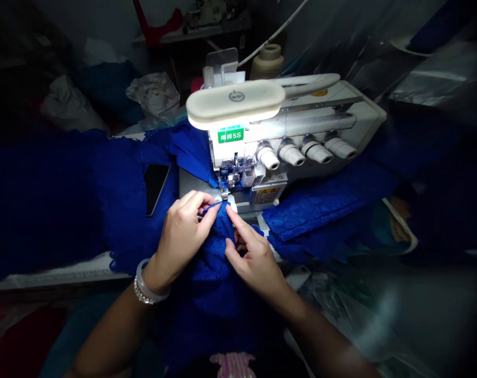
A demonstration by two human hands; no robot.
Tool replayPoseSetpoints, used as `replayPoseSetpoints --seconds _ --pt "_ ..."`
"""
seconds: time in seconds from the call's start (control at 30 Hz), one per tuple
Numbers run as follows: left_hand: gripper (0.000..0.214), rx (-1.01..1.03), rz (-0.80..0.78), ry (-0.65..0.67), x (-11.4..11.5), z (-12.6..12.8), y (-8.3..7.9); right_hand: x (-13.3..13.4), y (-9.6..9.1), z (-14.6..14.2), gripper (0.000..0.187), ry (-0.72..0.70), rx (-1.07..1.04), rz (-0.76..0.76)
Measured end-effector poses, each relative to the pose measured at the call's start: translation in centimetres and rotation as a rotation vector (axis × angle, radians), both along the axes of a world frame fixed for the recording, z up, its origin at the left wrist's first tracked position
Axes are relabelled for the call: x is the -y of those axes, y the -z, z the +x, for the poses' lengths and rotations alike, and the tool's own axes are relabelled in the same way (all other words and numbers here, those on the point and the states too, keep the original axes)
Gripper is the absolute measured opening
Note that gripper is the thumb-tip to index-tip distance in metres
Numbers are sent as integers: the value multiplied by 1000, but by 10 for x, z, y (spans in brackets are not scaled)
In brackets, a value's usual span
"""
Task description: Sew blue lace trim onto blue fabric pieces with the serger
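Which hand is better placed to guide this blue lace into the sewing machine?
Probably the left hand: its fingertips pinch the blue lace right beside the sewing machine's foot, while the right hand sits further back.

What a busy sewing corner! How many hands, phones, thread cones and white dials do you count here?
Left hand and right hand: 2
Black smartphone: 1
Beige thread cone: 1
White tension dials: 4
Total: 8

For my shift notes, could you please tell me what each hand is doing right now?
Left hand: closed, pinching the blue lace.
Right hand: closed, holding the same lace.
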State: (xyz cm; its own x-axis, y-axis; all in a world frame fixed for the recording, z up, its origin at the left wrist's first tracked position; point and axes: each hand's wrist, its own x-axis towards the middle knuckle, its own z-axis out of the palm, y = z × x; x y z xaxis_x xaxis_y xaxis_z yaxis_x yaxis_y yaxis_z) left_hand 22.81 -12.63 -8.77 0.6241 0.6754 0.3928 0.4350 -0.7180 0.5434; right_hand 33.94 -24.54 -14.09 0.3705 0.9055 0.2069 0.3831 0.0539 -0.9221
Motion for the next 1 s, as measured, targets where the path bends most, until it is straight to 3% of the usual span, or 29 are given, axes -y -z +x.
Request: replayPoseSetpoints --seconds 0.4,0.73,1.0 --pt "6 -36 51 94 16 19 6 16 10 6 63 108 7 -23" --pt "6 25 -8 23 5 2 3 6 8 -3 65 32 38 24" --pt "8 17 -6 -29 1 5 2 -7 2 2 68 40 89 22"
